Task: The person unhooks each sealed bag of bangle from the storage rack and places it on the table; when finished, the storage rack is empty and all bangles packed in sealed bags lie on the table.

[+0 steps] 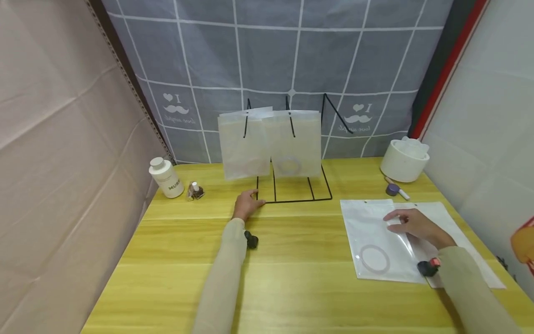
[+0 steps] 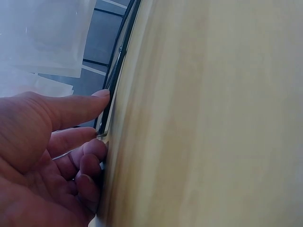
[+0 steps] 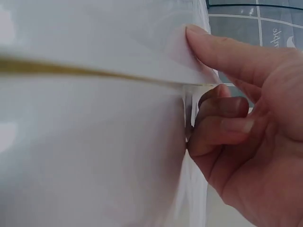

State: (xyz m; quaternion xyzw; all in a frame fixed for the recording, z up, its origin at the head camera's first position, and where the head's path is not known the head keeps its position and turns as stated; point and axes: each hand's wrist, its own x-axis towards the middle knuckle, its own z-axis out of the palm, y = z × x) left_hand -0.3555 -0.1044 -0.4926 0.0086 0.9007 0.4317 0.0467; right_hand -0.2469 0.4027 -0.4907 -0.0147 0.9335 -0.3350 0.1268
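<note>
yellow wooden worktop [image 1: 292, 278] fills the lower frame, grey checked cloth behind. left hand [image 1: 247, 204], centre of frame, rests fingers curled against the base of the black wire rack [image 1: 292, 197], which carries two frosted pouches [image 1: 271, 141]. right hand [image 1: 417, 225], right of frame, pinches the edge of a clear pouch [image 1: 377, 241] lying flat; thumb above, fingers curled beneath.
</note>
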